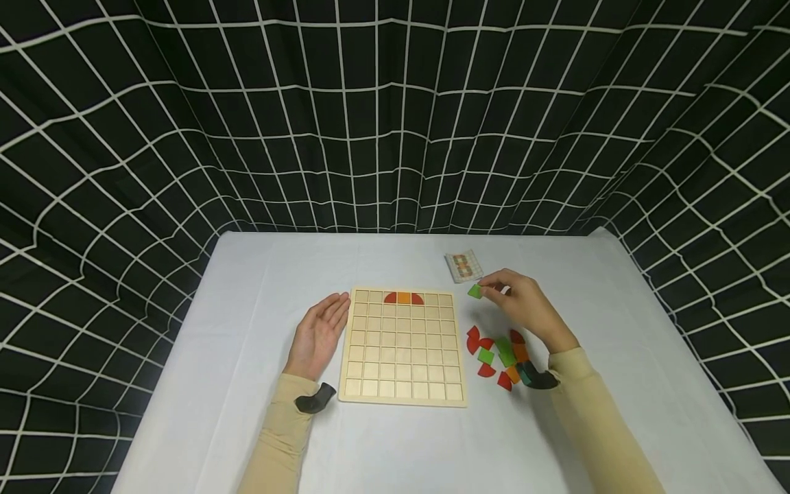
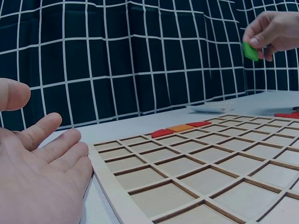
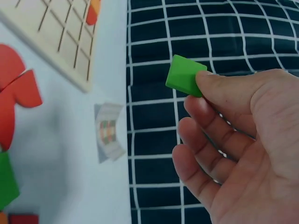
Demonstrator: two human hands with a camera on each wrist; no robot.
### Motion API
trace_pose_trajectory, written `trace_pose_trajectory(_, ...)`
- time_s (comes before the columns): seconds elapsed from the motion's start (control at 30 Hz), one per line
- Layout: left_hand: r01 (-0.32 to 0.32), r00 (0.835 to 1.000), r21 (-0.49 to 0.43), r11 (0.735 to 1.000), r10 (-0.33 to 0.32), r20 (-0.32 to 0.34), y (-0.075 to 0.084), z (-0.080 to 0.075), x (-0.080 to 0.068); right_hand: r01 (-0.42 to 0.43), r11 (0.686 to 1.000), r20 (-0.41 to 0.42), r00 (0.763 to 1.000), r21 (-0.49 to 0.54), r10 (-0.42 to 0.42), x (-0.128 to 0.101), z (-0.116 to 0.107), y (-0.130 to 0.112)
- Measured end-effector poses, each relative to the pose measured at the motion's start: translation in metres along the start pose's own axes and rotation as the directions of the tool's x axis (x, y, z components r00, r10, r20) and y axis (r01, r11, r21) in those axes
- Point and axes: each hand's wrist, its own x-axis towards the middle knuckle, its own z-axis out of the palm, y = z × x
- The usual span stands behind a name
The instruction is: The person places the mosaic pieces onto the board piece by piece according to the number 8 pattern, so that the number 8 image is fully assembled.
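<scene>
A green square tile (image 3: 184, 74) is pinched between the thumb and fingers of my right hand (image 1: 518, 302), raised above the table to the right of the board. The wooden grid board (image 1: 404, 346) lies flat on the table. In its top row sit an orange square tile (image 1: 404, 298) and a red quarter-round tile (image 1: 391, 298) and another red one (image 1: 417, 299) at either side. My left hand (image 1: 317, 336) rests beside the board's left edge, palm turned up and fingers loosely extended, holding nothing.
Loose red, green and orange tiles (image 1: 486, 357) lie scattered right of the board, partly under my right wrist. A stack of pattern cards (image 1: 464, 266) lies behind them, near the board's far right corner. A dark gridded curtain (image 1: 395, 116) hangs behind the white table (image 1: 247, 274).
</scene>
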Motion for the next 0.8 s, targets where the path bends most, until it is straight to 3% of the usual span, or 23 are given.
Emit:
trace_pose_trajectory(0.3, 0.007, 1.000, 0.007, 1.000, -0.007, -0.001, 0.000, 0.000, 0.000, 0.086, 0.996, 0.014, 0.996, 0.024, -0.086, 0.019, 0.006, -0.019)
trace_pose_trajectory(0.8, -0.004, 1.000, 0.009, 1.000, 0.004, -0.004, 0.000, 0.000, 0.001, 0.127, 0.988, 0.053, 0.990, 0.090, -0.132, 0.042, 0.025, -0.038)
